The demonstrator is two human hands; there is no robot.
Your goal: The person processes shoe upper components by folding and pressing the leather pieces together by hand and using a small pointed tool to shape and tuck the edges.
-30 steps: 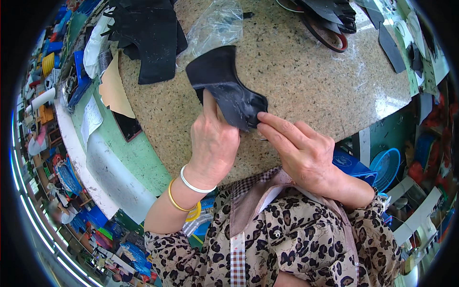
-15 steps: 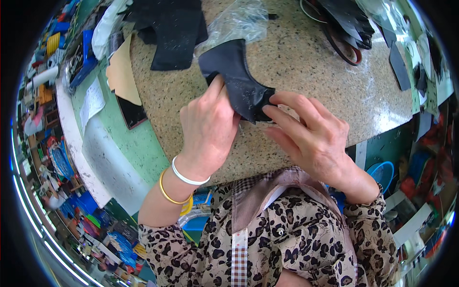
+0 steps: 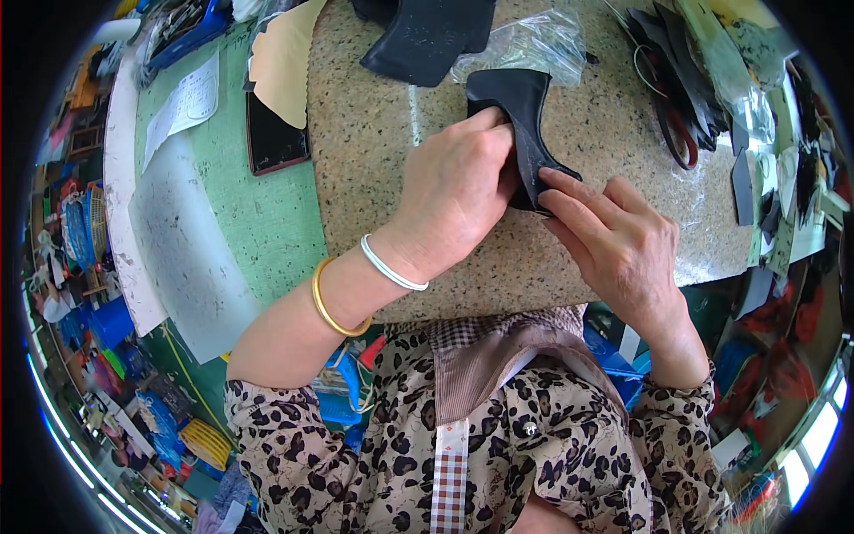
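Note:
A black, curved leather piece (image 3: 525, 116) lies on the speckled stone slab (image 3: 374, 169). My left hand (image 3: 454, 191) covers its near left side and pinches its edge with the fingers. My right hand (image 3: 614, 240) grips the piece's near tip between thumb and forefinger. A white and a gold bangle sit on my left wrist. The part of the piece under my left palm is hidden.
More black leather pieces (image 3: 427, 36) lie at the slab's far edge beside a crumpled clear plastic bag (image 3: 534, 44). Straps and cut parts (image 3: 676, 80) pile at the right. A dark phone (image 3: 271, 133), papers and a tan sheet (image 3: 280, 58) rest on the green bench at the left.
Both hands with the black piece appear further right and higher in view as my head shifted. The piece has turned more upright, and my left hand now covers more of it.

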